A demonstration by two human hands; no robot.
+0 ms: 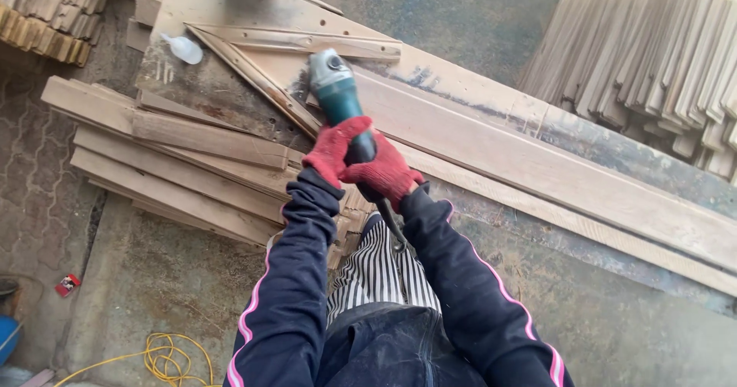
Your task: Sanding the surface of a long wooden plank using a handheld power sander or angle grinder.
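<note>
Lying coiled on the ground at lower left, a yellow cable (pixel 165 356). Resting beside stacked planks (pixel 176 168) further up, a small white plastic bottle (pixel 183 48). Gripping the angle grinder (pixel 339 95) at centre, left hand (pixel 332 150) in a red glove, closed round its body. Showing a teal casing, grey metal head, dark rear grip, and pressing down on a long pale board (pixel 537 164). Clasping the rear grip, right hand (pixel 384 173), fingers wrapped tight. Leaning at far right, a stack of wooden slats (pixel 660 57).
</note>
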